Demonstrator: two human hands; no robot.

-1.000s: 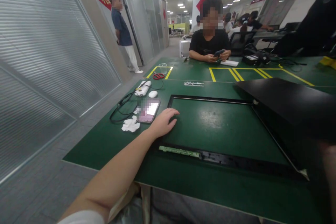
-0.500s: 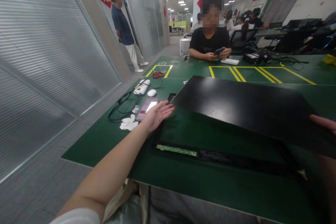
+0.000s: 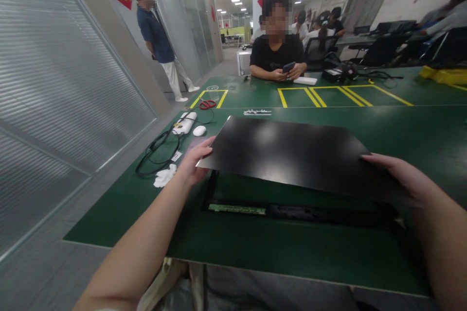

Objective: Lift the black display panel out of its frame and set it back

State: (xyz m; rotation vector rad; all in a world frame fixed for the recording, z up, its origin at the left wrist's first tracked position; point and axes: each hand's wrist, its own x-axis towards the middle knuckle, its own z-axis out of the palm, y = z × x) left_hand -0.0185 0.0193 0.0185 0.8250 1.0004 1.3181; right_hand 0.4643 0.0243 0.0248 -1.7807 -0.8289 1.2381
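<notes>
A flat, glossy black panel (image 3: 284, 153), like a display screen, is held up above the table between both my hands. My left hand (image 3: 195, 160) grips its left edge, thumb on top. At the right edge my right hand (image 3: 396, 172) has hold of it, thumb over the upper face and the other fingers hidden beneath. Under the panel a black rectangular frame (image 3: 310, 215) lies on the table, its far part covered. A green circuit strip (image 3: 237, 209) runs along the near left side of that frame.
On the green table (image 3: 120, 214) at left lie crumpled tissue (image 3: 166, 175), a phone (image 3: 191, 146), black cable, a white mouse (image 3: 199, 130), a power strip (image 3: 185, 123) and red scissors (image 3: 207, 104). Across sits a person (image 3: 277, 53) holding a phone. Another person (image 3: 156, 34) stands by the glass wall.
My left hand, open beside the panel before, has closed on its left edge. The panel has shifted left in view and is more level, and my right hand shows more fully.
</notes>
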